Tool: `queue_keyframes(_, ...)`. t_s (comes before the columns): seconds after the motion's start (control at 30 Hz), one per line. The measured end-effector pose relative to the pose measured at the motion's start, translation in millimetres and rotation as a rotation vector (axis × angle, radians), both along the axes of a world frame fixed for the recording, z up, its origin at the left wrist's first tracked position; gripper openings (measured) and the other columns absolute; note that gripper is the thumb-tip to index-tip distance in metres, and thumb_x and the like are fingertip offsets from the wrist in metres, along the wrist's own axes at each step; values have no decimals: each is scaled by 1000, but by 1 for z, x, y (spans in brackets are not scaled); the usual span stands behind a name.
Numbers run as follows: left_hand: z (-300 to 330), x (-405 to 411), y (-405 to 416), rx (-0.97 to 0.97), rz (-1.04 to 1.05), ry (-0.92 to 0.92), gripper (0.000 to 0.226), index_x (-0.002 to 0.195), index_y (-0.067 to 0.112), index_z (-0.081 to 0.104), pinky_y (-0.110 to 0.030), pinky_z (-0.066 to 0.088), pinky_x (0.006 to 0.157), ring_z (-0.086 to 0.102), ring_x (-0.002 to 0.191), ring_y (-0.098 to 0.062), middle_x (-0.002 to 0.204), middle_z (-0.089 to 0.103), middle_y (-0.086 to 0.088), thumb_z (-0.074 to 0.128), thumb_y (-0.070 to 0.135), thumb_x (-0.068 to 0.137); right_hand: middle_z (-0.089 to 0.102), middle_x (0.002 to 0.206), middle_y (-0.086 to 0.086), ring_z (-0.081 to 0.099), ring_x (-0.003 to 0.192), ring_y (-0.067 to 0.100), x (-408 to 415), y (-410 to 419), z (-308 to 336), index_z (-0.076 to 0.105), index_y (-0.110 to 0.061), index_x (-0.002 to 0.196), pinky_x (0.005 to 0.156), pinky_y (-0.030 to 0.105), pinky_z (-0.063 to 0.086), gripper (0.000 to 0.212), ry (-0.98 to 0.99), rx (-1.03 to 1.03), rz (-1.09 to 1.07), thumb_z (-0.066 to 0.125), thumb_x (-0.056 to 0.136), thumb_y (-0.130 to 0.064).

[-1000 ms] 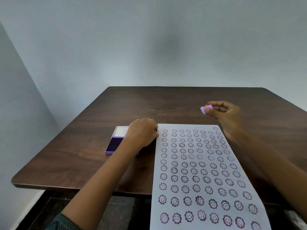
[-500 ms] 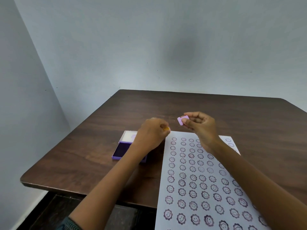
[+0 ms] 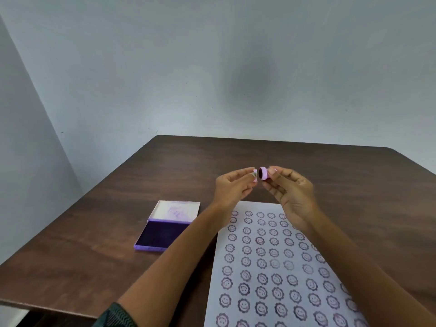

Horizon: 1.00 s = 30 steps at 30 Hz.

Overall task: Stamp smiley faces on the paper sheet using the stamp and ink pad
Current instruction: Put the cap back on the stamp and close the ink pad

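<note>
- The right hand (image 3: 291,193) is raised above the desk (image 3: 99,244), its grip clamped on the small pink stamp (image 3: 263,173), pinched between thumb and fingertips.
- The stamp lies on its side in that grip, its dark inked face turned toward the left hand (image 3: 232,188).
- The left hand is lifted to the same height, just beside the stamp, with a narrow gap between them. Its thumb and forefinger are drawn together at the tips; something small and pale seems to sit between them, but I cannot tell what it is, or whether the grip truly holds it.
- Below and toward the person from both grips lies the paper sheet (image 3: 280,267), flat on the desk. Rows of purple smiley faces in scalloped rings cover it. A few near the middle are fainter than the rest.
- The right forearm crosses above the right part of the sheet, hiding some stamps there.
- Down and to the left of the left grip, well apart from it, sits the ink pad (image 3: 162,234), open on the desk. Its dark purple pad faces up, and the pale, ink-smudged lid (image 3: 177,211) lies folded back on the far side.
- The ink pad rests near the sheet's left edge, with the left forearm passing between the two.
- A dark patterned sleeve (image 3: 115,317) shows at the left arm's lower end.
</note>
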<state>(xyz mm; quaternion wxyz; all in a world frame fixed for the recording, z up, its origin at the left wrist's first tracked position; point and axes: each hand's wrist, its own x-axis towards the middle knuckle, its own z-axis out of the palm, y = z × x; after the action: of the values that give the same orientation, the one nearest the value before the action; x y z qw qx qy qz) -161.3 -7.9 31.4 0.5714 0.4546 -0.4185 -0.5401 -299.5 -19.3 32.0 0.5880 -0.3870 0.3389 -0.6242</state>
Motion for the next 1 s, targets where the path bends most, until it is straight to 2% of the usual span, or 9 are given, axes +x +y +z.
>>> queue_keyframes(0.23,-3,2,4,1,-17,88,29,109,12,68,-26,52,91,70,94,-12,103,73,-6,70,18,81,71,93,12,71,83,19,4,5,0,64,-2,98,77,28,59,23,69,-16,-19,67,76,-6)
queue_keyframes(0.43,-2,-1,8,-43,-50,78,22,101,17,70,-16,55,78,71,88,-8,95,74,0,71,19,80,71,92,9,70,84,18,4,6,0,65,-5,97,78,29,59,21,93,-11,-36,68,77,-7)
queue_keyframes(0.8,-1,-2,12,-87,-45,69,17,93,20,72,-12,53,70,71,85,-7,84,76,7,74,16,77,71,96,12,70,91,23,4,6,-1,65,-2,102,78,30,59,28,119,-18,-49,70,75,-9)
queue_keyframes(0.9,-2,-2,12,-87,-31,52,18,95,19,72,-13,53,72,71,85,-7,88,75,6,74,17,77,71,98,14,70,92,24,4,6,-2,64,-1,103,77,29,59,29,121,-20,-47,70,75,-9)
queue_keyframes(1.0,-2,-2,11,-85,-14,34,24,100,16,71,-17,54,80,71,89,-9,96,74,1,74,17,77,72,96,12,71,88,22,4,6,-3,64,-2,102,74,27,59,29,135,-36,-53,70,74,-9)
